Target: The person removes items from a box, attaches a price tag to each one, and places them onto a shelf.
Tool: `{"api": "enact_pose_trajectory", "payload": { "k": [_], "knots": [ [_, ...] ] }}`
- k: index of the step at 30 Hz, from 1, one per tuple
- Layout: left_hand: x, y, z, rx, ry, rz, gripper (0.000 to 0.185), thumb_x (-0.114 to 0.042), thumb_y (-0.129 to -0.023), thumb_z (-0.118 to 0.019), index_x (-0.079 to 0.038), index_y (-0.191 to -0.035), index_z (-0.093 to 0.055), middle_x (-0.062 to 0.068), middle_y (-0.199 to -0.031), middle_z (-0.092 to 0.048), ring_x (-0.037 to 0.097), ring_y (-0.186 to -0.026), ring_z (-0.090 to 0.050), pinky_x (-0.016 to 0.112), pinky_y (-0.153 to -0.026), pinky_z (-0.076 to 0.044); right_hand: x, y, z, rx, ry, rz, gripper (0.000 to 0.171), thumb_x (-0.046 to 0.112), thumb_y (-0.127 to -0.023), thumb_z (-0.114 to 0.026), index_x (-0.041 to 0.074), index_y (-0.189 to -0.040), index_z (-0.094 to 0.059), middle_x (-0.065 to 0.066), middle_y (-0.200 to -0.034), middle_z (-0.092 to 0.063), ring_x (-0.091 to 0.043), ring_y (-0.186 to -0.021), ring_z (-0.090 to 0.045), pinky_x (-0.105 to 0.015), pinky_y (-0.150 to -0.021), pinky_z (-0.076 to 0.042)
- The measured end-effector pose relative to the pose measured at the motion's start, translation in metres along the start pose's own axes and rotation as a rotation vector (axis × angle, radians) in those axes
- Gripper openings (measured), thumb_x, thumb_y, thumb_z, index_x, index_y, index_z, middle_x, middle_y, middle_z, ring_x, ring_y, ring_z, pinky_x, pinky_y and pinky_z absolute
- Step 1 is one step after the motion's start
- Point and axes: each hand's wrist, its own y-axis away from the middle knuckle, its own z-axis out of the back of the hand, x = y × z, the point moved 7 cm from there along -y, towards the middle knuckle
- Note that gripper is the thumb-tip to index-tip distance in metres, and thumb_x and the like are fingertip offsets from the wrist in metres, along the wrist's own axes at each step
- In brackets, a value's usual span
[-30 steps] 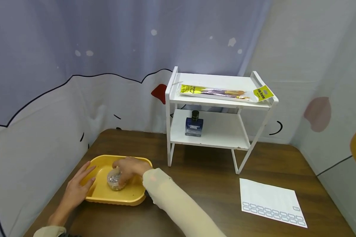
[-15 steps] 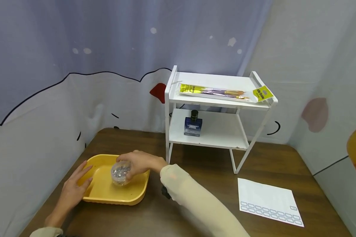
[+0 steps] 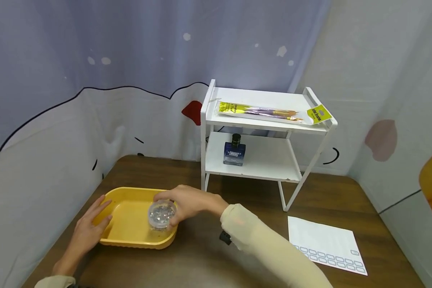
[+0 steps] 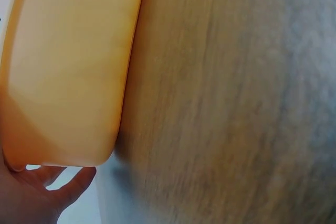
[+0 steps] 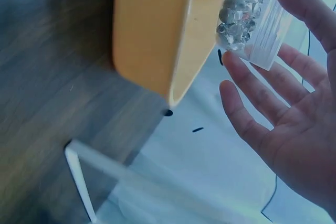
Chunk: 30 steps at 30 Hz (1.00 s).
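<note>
Your right hand grips the clear jar of beads, fingertips round its lid, held above the right end of the yellow tray, w/ the jar tilted. Your left hand rests open-fingered on the tray's left rim. Tray sits on brown table, left of white shelf rack.

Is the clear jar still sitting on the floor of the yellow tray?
No, the right hand holds the clear jar lifted at the yellow tray's right rim.
</note>
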Motion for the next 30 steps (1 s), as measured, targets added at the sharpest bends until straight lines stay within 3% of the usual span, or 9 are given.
{"api": "enact_pose_trajectory", "payload": {
  "k": [3, 6, 10, 13, 15, 19, 24, 30],
  "knots": [
    [-0.001, -0.001, 0.0, -0.008, -0.008, -0.008, 0.043, -0.01, -0.088, -0.061, -0.006, -0.129, -0.052, 0.012, -0.146, -0.035, -0.01, -0.129, -0.02, 0.035, -0.11, -0.026, -0.001, 0.02, 0.002, -0.007, 0.023, 0.034, 0.071, 0.033, -0.068, -0.08, 0.024, -0.13, -0.047, 0.009, -0.119, -0.059, -0.004, -0.101, -0.054, -0.014, -0.089, -0.043],
    [-0.002, -0.001, 0.0, -0.019, -0.019, -0.018, 0.042, -0.01, -0.088, -0.061, -0.006, -0.129, -0.053, 0.012, -0.146, -0.037, -0.013, -0.127, -0.021, 0.016, -0.108, -0.02, -0.006, 0.042, 0.006, -0.033, 0.025, 0.041, 0.072, 0.032, -0.066, -0.082, 0.023, -0.129, -0.048, 0.009, -0.118, -0.059, -0.004, -0.102, -0.055, -0.015, -0.089, -0.044],
    [-0.002, -0.003, 0.0, -0.003, -0.016, -0.001, 0.043, -0.011, -0.088, -0.06, -0.007, -0.13, -0.052, 0.013, -0.146, -0.036, -0.001, -0.133, -0.025, 0.037, -0.11, -0.024, -0.017, 0.069, 0.01, -0.058, 0.013, 0.011, 0.072, 0.031, -0.066, -0.082, 0.023, -0.129, -0.048, 0.008, -0.117, -0.06, -0.006, -0.1, -0.056, -0.018, -0.087, -0.046],
    [-0.001, -0.004, -0.001, 0.009, -0.014, 0.019, 0.044, -0.012, -0.089, -0.06, -0.007, -0.131, -0.051, 0.014, -0.146, -0.035, 0.009, -0.135, -0.026, 0.043, -0.109, -0.024, -0.027, 0.087, 0.009, -0.064, 0.008, -0.01, 0.072, 0.029, -0.066, -0.082, 0.023, -0.129, -0.049, 0.007, -0.115, -0.06, -0.007, -0.099, -0.056, -0.019, -0.086, -0.047],
    [0.0, -0.005, -0.002, 0.013, -0.018, 0.026, 0.044, -0.012, -0.089, -0.06, -0.007, -0.132, -0.051, 0.014, -0.146, -0.035, 0.008, -0.135, -0.026, 0.04, -0.11, -0.024, -0.032, 0.098, 0.006, -0.063, 0.015, -0.017, 0.072, 0.026, -0.065, -0.082, 0.022, -0.129, -0.049, 0.007, -0.114, -0.061, -0.007, -0.099, -0.057, -0.019, -0.085, -0.047],
    [0.001, -0.004, -0.004, 0.021, -0.011, 0.025, 0.045, -0.013, -0.089, -0.059, -0.008, -0.132, -0.05, 0.015, -0.146, -0.034, 0.003, -0.134, -0.024, 0.047, -0.107, -0.024, -0.043, 0.118, -0.003, -0.038, 0.038, -0.047, 0.072, 0.023, -0.063, -0.083, 0.02, -0.128, -0.051, 0.008, -0.116, -0.061, -0.006, -0.101, -0.057, -0.02, -0.087, -0.046],
    [-0.001, -0.003, -0.003, 0.012, -0.014, 0.016, 0.045, -0.012, -0.089, -0.06, -0.008, -0.132, -0.05, 0.012, -0.147, -0.034, 0.004, -0.134, -0.026, 0.041, -0.109, -0.024, -0.055, 0.139, -0.017, 0.0, 0.07, -0.092, 0.074, 0.024, -0.061, -0.083, 0.019, -0.128, -0.051, 0.008, -0.12, -0.06, -0.006, -0.105, -0.057, -0.022, -0.09, -0.046],
    [0.001, 0.0, -0.002, -0.003, -0.029, 0.007, 0.044, -0.012, -0.088, -0.06, -0.008, -0.131, -0.051, 0.01, -0.147, -0.035, -0.013, -0.128, -0.02, 0.027, -0.11, -0.022, -0.07, 0.157, -0.03, 0.015, 0.094, -0.138, 0.076, 0.023, -0.06, -0.083, 0.019, -0.129, -0.051, 0.008, -0.124, -0.058, -0.008, -0.109, -0.056, -0.027, -0.093, -0.045]
  ]
}}
